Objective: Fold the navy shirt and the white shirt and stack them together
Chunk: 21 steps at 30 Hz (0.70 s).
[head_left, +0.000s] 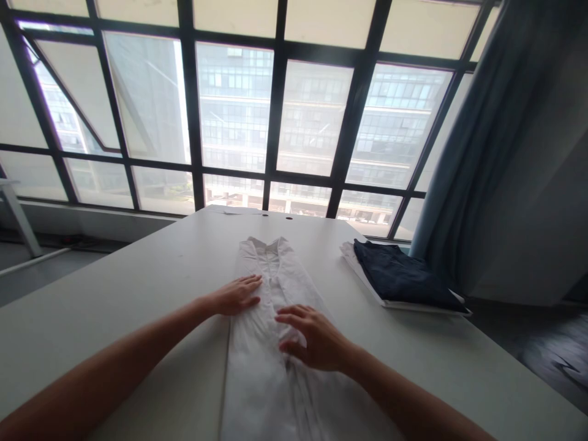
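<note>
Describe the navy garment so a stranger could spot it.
Find the white table before the gridded window. Near its right edge, toward the curtain, lies the folded navy garment. It is the only dark garment; the cloth beneath and the shirt mid-table are white.

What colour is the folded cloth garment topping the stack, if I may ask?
The folded cloth garment is dark navy, as the head view shows.

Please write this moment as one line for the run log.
left hand: palm down on white garment | right hand: over same garment, fingers curved, contact unclear | dark folded cloth: right side of table
</note>
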Motion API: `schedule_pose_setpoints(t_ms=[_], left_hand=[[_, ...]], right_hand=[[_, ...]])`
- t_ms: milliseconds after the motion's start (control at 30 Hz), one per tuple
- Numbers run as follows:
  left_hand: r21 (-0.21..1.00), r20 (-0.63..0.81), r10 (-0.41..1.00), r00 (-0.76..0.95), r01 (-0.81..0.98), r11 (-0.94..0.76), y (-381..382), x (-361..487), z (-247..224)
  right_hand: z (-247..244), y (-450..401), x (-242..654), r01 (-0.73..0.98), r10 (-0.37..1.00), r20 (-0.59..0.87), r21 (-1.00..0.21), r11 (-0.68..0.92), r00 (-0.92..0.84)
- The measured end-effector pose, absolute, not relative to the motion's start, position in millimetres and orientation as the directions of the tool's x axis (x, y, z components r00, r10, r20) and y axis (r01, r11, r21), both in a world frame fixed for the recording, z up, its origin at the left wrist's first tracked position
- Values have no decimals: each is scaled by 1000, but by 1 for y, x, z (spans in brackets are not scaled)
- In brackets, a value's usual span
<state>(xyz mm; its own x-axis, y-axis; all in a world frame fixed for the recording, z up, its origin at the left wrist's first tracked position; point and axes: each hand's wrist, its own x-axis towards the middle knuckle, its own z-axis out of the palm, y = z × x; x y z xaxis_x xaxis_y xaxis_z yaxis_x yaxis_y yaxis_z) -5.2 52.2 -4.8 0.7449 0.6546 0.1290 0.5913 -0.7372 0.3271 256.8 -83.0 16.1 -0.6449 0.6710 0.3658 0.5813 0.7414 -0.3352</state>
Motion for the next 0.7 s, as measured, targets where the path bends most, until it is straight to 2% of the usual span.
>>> schedule_pose_setpoints(t_ms=[133, 267, 400, 633, 700], left_hand=[[221, 13, 750, 661, 730, -647, 122, -3, -25], [165, -17, 838, 545, 828, -535, 183, 1, -29], [140, -22, 899, 438, 892, -431, 228, 3, -24], [124, 155, 926, 344, 923, -364, 257, 44, 1], [212, 219, 918, 332, 902, -377, 259, 75, 4]], right_hand=[[9, -97, 238, 408, 493, 241, -328, 852, -836], [4, -99, 236, 391, 463, 196, -315, 865, -865], [-11, -86, 238, 375, 415, 180, -220, 901, -892], [-37, -71, 236, 402, 387, 225, 26, 915, -894], [-42, -68, 235, 390, 355, 268, 90, 916, -896]])
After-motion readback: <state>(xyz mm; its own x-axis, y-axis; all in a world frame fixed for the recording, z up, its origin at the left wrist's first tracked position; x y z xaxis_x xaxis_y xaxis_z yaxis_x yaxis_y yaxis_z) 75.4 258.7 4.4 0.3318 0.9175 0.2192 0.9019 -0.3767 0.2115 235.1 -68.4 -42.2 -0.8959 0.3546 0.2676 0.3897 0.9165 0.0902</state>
